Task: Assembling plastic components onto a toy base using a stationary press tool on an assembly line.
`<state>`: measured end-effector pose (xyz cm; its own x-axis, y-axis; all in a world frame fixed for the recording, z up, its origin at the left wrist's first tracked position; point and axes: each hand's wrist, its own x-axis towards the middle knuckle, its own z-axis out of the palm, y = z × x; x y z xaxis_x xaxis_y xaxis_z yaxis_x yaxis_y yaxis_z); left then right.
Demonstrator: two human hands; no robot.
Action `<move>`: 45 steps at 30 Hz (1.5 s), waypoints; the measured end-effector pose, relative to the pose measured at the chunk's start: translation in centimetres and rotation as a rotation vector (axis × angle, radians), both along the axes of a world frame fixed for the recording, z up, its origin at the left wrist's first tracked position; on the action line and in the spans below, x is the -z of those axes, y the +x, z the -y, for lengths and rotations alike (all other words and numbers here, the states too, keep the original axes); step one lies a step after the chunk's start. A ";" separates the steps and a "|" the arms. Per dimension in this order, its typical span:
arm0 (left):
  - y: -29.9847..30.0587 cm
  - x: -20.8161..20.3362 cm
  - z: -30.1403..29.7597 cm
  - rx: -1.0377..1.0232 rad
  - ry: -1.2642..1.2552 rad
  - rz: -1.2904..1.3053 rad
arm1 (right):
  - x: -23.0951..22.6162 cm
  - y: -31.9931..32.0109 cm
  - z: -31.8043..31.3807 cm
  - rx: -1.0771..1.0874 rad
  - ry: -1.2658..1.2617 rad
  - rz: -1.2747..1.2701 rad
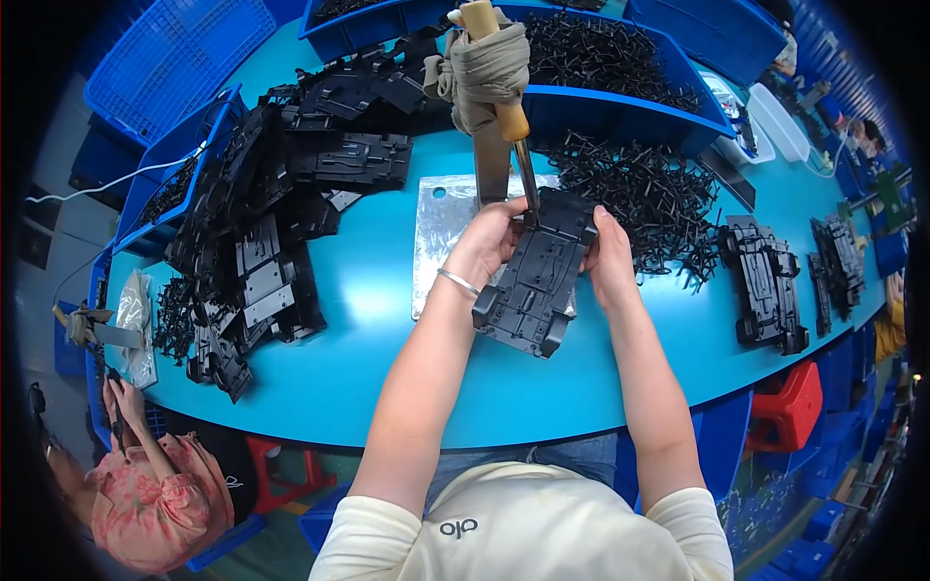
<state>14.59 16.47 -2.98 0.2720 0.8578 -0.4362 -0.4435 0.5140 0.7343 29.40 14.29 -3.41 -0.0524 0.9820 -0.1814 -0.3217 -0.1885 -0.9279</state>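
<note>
I hold a black plastic toy car chassis [535, 276] tilted between both hands, over a shiny metal plate [436, 218] on the table. My left hand [486, 237] grips its far left edge, fingers closed, and my right hand [610, 254] clasps the far right side. Just over the far left corner comes the metal shaft of a wooden-handled soldering iron [525, 174], bound with grey cloth [491, 68] to an upright stand. Whether its tip touches the plastic I cannot tell. Beyond my right hand spreads a heap of thin black plastic parts [644, 198].
Black chassis plates [358, 160] are piled at the left. Several assembled chassis [760, 281] lie at the right. A blue bin [620, 121] full of small black parts stands behind. At the far left, another person's hands [126, 402] work near a similar stand. A red stool [787, 407] is below the right edge.
</note>
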 end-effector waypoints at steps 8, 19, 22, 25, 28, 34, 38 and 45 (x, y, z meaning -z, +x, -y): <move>-0.1 0.0 0.0 -0.006 -0.010 -0.009 | 0.0 0.0 0.0 -0.008 0.003 -0.026; 0.0 0.0 -0.1 -0.015 0.014 0.023 | 0.1 0.0 0.0 -0.004 0.010 -0.025; 0.0 0.0 0.0 -0.027 0.001 0.016 | 0.2 0.0 0.0 -0.007 0.015 -0.019; 0.2 -0.1 0.1 -0.047 0.033 0.006 | 0.1 0.1 0.1 -0.020 0.017 0.004; 0.2 0.5 0.0 -0.019 0.045 -0.003 | 0.2 -0.1 0.1 -0.016 0.002 0.028; -0.1 -0.6 0.4 -0.046 0.061 0.143 | -0.4 -0.1 0.1 -0.255 -0.048 -0.231; -0.6 0.2 -0.3 0.052 0.053 0.210 | -0.1 -0.2 0.2 -0.229 -0.021 -0.350; -0.7 0.0 -0.1 0.090 0.126 0.078 | 0.3 0.2 -0.2 -0.256 0.003 -0.364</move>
<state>13.94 16.55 -3.01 0.3791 0.8748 -0.3016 -0.4576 0.4605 0.7606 29.60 14.53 -3.70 -0.3538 0.9296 -0.1031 -0.5705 -0.3018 -0.7638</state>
